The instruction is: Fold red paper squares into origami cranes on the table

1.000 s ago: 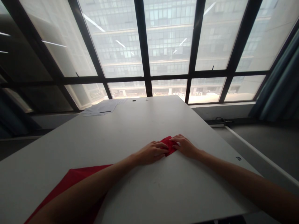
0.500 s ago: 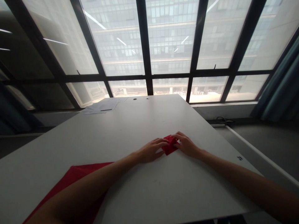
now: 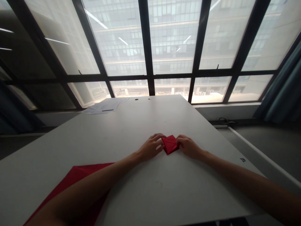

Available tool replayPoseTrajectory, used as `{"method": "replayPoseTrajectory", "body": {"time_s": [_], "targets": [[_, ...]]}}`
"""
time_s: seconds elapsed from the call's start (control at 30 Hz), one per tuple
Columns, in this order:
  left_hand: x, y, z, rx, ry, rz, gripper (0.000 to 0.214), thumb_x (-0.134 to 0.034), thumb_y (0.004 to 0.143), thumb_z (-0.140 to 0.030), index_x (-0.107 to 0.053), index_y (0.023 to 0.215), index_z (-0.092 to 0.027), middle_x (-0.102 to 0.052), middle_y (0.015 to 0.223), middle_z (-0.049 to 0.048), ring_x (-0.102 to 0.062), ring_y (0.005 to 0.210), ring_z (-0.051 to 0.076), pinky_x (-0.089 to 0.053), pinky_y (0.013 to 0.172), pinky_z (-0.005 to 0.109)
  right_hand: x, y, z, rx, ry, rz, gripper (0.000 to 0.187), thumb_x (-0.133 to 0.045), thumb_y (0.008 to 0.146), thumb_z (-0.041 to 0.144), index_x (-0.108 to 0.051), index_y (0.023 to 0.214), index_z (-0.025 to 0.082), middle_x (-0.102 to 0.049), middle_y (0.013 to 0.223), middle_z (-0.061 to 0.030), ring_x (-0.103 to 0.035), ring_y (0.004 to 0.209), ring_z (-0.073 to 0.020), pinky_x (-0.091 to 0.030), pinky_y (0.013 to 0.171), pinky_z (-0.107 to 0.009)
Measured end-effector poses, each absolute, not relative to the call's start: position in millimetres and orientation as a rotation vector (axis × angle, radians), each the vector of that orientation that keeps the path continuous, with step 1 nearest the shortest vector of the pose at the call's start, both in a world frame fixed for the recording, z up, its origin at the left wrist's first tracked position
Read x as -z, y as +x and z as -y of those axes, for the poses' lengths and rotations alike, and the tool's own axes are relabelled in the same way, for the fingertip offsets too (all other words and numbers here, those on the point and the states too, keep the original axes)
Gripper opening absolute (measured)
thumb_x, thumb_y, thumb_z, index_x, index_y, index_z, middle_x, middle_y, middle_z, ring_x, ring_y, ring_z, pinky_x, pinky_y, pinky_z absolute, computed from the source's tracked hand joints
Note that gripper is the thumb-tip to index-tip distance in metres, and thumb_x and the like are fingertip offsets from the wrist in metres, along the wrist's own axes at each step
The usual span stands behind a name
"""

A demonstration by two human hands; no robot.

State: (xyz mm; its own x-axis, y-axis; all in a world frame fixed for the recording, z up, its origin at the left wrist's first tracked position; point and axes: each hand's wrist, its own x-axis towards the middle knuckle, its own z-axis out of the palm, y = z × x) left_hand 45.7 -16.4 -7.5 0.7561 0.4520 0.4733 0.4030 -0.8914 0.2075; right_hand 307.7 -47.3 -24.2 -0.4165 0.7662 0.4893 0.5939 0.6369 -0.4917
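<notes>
Head view: a small folded red paper (image 3: 170, 144) lies flat on the white table (image 3: 141, 194), a little right of the frame's centre, one corner pointing toward the lower edge. The left hand (image 3: 151, 147) rests palm down just left of it, fingers stretched and slightly apart, their tips touching the paper's left edge without closing on it. The right hand (image 3: 188, 147) sits just right of the paper with bent fingers, their tips on its right edge; whether they pinch the fold or only press it cannot be told. Both forearms run in from the lower corners. A larger red sheet (image 3: 77, 175) lies at lower left, partly under the left arm. White papers (image 3: 103, 107) lie at the table's far left corner, before the window (image 3: 171, 40). A curtain (image 3: 282, 91) hangs at the right edge.
</notes>
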Motion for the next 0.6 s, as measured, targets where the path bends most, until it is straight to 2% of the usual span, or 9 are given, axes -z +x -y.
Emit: {"method": "replayPoseTrajectory", "body": {"time_s": [0.07, 0.2, 0.37, 0.47, 0.6], "targets": [[8.5, 45.2, 14.5, -0.765, 2.851, -0.676, 0.013, -0.053, 0.097, -0.023, -0.065, 0.098, -0.022, -0.064, 0.127, 0.0067, -0.054, 0.125, 0.022, -0.045, 0.107, 0.039, 23.0, 308.9, 48.1, -0.311, -1.062, 2.175, 0.031, -0.044, 0.074, -0.003, -0.064, 0.076, 0.020, -0.065, 0.088, -0.0035, -0.059, 0.084, -0.0178, -0.046, 0.079, -0.029], [8.0, 45.0, 14.8, -0.755, 2.825, -0.729, 0.015, -0.050, 0.099, -0.024, -0.064, 0.099, -0.021, -0.067, 0.116, 0.0073, -0.062, 0.108, 0.019, -0.051, 0.096, 0.032, 19.2, 309.7, 51.2, -0.302, -1.081, 2.197, 0.032, -0.044, 0.073, -0.003, -0.065, 0.074, 0.021, -0.066, 0.088, -0.0027, -0.060, 0.085, -0.0177, -0.046, 0.080, -0.029], [8.0, 43.7, 14.4, -0.767, 2.846, -0.858, 0.016, -0.053, 0.098, -0.030, -0.063, 0.107, -0.021, -0.068, 0.101, 0.0063, -0.063, 0.092, 0.019, -0.052, 0.087, 0.033, 13.0, 309.7, 55.0, -0.255, -1.095, 2.247, 0.014, -0.059, 0.084, 0.013, -0.070, 0.084, 0.022, -0.066, 0.090, -0.0038, -0.061, 0.081, -0.0180, -0.048, 0.076, -0.029], [10.7, 42.3, 11.3, -0.737, 2.879, -0.871, 0.022, -0.055, 0.098, -0.033, -0.064, 0.116, -0.024, -0.068, 0.103, 0.0064, -0.063, 0.092, 0.019, -0.051, 0.089, 0.034, 11.8, 312.2, 52.4, -0.262, -1.048, 2.305, 0.009, -0.067, 0.087, 0.027, -0.072, 0.094, 0.024, -0.068, 0.093, -0.0048, -0.062, 0.085, -0.0194, -0.049, 0.078, -0.030], [13.7, 41.2, 7.7, -0.710, 2.860, -0.793, 0.017, -0.059, 0.096, -0.035, -0.071, 0.105, -0.025, -0.066, 0.113, 0.0066, -0.063, 0.106, 0.021, -0.049, 0.096, 0.035, 13.4, 316.5, 46.4, -0.318, -1.030, 2.309, 0.010, -0.070, 0.087, 0.030, -0.075, 0.094, 0.025, -0.069, 0.099, -0.0048, -0.063, 0.089, -0.0198, -0.050, 0.081, -0.031]]}}
